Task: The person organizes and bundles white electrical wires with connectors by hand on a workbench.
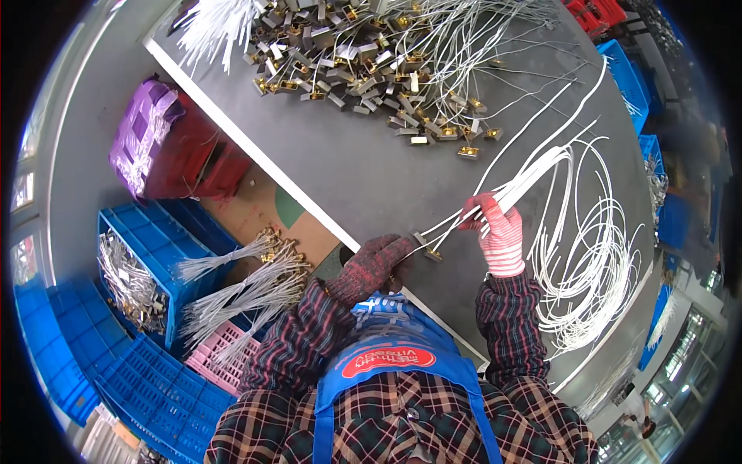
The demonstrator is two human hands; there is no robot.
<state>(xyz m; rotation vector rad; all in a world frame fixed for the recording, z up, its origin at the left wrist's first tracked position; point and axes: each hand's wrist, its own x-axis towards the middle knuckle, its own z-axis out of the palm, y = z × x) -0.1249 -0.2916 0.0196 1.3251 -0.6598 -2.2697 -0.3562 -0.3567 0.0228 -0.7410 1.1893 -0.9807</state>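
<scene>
My right hand (498,236), in a red-and-white striped glove, is closed round a bundle of white wires (550,157). The wires loop away to the right in a loose coil (587,271) on the dark table. My left hand (375,267), in a dark red-grey knit glove, sits at the table's near edge. Its fingers are closed at a small grey metal piece (419,239) with thin white wire running toward my right hand. Beside those fingertips lies a small brass-coloured fitting (433,254). The inside of my left grip is hidden.
A heap of grey-and-brass fittings with white wires (348,62) covers the table's far side. On the left stand a purple-and-red crate (147,139), a blue crate of wired parts (174,259) and a pink basket (216,356) under wire bundles. Blue bins (622,81) stand at far right.
</scene>
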